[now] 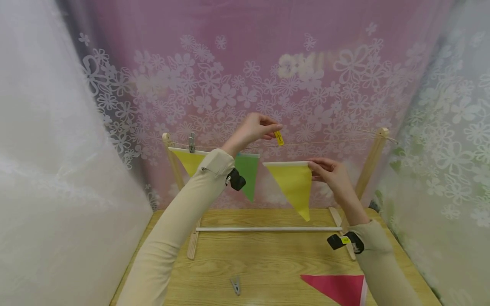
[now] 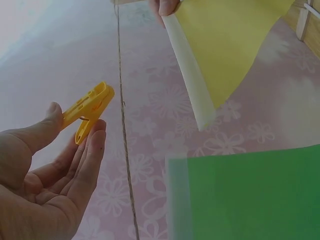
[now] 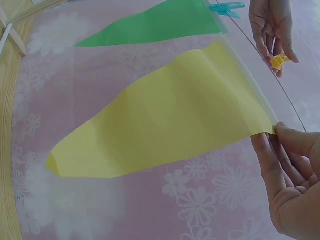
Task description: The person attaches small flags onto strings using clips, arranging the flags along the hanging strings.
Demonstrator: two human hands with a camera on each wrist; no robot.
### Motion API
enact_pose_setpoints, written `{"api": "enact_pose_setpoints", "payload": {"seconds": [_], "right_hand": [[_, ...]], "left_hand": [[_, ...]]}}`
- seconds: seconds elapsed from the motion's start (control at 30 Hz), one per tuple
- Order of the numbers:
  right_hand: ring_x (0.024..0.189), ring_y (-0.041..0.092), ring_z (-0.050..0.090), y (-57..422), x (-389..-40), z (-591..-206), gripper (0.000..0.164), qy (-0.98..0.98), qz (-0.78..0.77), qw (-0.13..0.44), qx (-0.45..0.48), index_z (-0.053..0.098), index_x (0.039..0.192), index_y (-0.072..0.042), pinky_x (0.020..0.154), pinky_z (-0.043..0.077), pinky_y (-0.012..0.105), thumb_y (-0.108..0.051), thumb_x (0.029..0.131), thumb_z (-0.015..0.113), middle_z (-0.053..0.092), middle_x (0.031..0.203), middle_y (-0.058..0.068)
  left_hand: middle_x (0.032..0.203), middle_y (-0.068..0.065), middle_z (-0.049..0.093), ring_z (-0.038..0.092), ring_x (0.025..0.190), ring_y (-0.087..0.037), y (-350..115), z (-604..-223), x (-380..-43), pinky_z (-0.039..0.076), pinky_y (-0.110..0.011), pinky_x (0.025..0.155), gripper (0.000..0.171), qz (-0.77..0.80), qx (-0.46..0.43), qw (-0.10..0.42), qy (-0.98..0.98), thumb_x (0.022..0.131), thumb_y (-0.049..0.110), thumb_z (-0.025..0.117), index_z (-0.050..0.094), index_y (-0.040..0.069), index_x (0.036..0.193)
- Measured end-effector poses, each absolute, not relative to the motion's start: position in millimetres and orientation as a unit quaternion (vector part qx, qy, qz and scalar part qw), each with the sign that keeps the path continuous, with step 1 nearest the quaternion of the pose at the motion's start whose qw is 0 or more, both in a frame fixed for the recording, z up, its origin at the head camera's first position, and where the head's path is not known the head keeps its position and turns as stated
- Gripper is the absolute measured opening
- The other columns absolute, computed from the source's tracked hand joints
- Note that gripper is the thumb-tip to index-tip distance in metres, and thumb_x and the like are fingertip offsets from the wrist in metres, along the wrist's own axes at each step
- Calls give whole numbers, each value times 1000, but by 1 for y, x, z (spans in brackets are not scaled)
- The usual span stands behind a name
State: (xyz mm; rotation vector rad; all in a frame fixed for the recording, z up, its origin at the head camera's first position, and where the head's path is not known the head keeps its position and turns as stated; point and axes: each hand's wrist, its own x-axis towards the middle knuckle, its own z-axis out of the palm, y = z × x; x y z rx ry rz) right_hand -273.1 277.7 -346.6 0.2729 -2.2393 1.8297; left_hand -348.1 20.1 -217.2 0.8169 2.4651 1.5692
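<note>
Just above centre, the left hand (image 1: pixel 254 128) is pinching a yellow clip (image 1: pixel 280 138); right of centre, the right hand (image 1: pixel 336 178) is gripping a yellow pennant (image 1: pixel 294 182). Lining-up, seemingly; clipping is needing pennant against string (image 2: pixel 125 140)!

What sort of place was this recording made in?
Probably a small curtained-off tabletop workspace, perhaps set up for recording. A pink flower-patterned curtain hangs behind a wood-grain table, with more sheeting along both sides, and a wooden stand strung with twine is set up on the tabletop.
</note>
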Motion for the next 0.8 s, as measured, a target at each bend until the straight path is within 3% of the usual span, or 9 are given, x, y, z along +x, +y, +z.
{"api": "enact_pose_setpoints", "payload": {"seconds": [0.37,0.8], "right_hand": [[80,7,73,281,-278,-332,39,-737,657,124,95,65,124,6,73,60,24,-22,97,71,76,92,-12],[78,8,73,276,-284,-329,27,-716,678,129,103,69,115,2,72,61,24,-18,96,72,77,91,-9]], "left_hand": [[108,-11,73,72,91,-20,26,-221,-355,59,-23,77,34,498,257,30,828,98,28,69,72,1,119],[95,3,75,71,77,-9,43,-213,-347,58,-22,69,25,424,241,-34,872,94,33,73,78,15,110]]}}
